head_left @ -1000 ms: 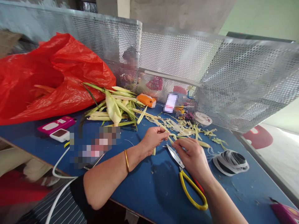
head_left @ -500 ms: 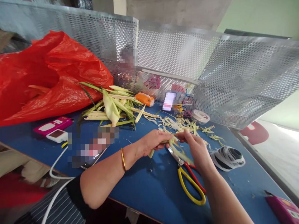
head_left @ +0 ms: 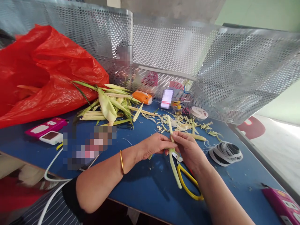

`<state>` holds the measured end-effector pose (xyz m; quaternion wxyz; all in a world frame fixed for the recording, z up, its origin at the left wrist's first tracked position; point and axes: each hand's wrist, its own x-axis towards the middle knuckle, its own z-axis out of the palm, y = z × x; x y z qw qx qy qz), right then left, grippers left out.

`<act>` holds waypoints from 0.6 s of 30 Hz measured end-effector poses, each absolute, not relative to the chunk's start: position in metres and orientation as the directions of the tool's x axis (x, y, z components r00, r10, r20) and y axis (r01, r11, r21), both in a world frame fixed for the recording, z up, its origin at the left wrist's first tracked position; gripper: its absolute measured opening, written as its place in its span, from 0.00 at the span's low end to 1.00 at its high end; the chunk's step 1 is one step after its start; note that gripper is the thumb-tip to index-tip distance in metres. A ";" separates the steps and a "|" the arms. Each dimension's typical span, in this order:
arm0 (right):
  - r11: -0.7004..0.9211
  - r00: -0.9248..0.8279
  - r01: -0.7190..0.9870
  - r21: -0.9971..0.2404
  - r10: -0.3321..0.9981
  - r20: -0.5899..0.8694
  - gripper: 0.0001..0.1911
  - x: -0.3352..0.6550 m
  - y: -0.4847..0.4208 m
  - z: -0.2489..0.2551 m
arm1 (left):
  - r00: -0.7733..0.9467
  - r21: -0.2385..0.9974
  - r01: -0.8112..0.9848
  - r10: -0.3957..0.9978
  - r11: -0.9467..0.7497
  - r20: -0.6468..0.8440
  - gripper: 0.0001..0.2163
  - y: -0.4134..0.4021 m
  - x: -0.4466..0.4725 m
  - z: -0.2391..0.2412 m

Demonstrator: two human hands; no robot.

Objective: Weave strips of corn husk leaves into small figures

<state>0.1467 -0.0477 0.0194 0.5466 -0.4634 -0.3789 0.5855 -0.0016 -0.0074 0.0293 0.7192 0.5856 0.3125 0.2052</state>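
A pale green corn husk strip (head_left: 174, 170) runs between my hands, one end pointing up and away, the other hanging toward the table's front. My left hand (head_left: 154, 145) pinches it near the middle, thumb stretched across it. From the other side my right hand (head_left: 186, 145) grips it with thumb and fingers; some fingertips are hidden. Another bit of husk shows beneath my left hand. Scissors (head_left: 196, 197) with yellow and red handles lie under the strip and my right wrist, partly covered. Husk scraps (head_left: 180, 123) are scattered just beyond my hands.
A husk pile (head_left: 107, 109) and a red plastic bag (head_left: 70, 68) take up the left back. A thread spool (head_left: 225, 153) stands right, near a tape roll (head_left: 198, 113). Phones, purple devices (head_left: 282, 200) and a white cable (head_left: 50, 165) lie about. Perforated metal panels (head_left: 164, 47) bound the back.
The husk strip has swung from lying sideways between my hands to running lengthwise, away from me. My right hand has moved slightly left and closer to my left hand. The view has shifted a little.
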 end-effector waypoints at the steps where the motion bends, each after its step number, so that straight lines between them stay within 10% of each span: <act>1: -0.093 0.062 -0.299 -0.950 0.991 -0.117 0.17 0.146 -0.048 0.020 | 0.720 0.973 0.079 0.663 0.219 -0.207 0.11 -0.007 -0.002 0.030; 8: 0.056 0.253 -0.250 -0.967 0.967 -0.010 0.18 0.143 -0.046 0.013 | 0.783 0.977 0.124 0.587 0.175 -0.205 0.09 -0.008 -0.002 0.030; 18: 0.065 -0.098 0.204 -0.977 0.994 0.045 0.17 0.171 -0.046 0.033 | 0.637 0.967 -0.038 0.752 0.250 -0.169 0.19 0.006 -0.006 0.030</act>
